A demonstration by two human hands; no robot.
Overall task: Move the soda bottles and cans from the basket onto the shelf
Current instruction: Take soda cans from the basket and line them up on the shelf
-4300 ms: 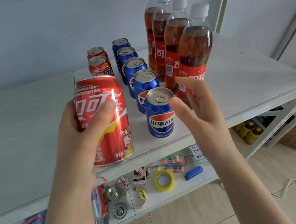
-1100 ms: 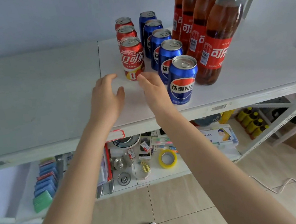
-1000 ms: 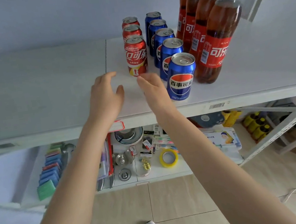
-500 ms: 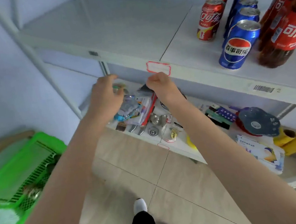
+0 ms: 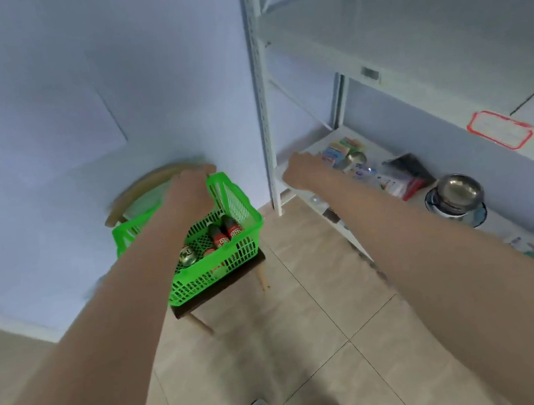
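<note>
A green plastic basket [image 5: 239, 203] stands on a wooden chair [image 5: 218, 289] by the wall, left of the shelf unit. Inside it lie two red soda containers [image 5: 225, 233] and a can with its silvery end up [image 5: 187, 255]. My left hand [image 5: 189, 189] hovers over the basket's far side and holds nothing; its fingers point away from me. My right hand [image 5: 302, 171] is empty too, stretched out in front of the white upright post, right of the basket. The white upper shelf [image 5: 405, 25] is bare in the part that shows; the sodas standing on it are out of view.
The lower shelf carries small packages [image 5: 351, 151] and a steel bowl [image 5: 459, 191]. A white upright post [image 5: 260, 99] stands between basket and shelf. A red-framed label [image 5: 499, 129] hangs on the shelf edge. Tiled floor and my shoes are below.
My view has swung left and down from the shelved cans and bottles to the basket. Both empty hands left the shelf edge; the left one now reaches over the basket.
</note>
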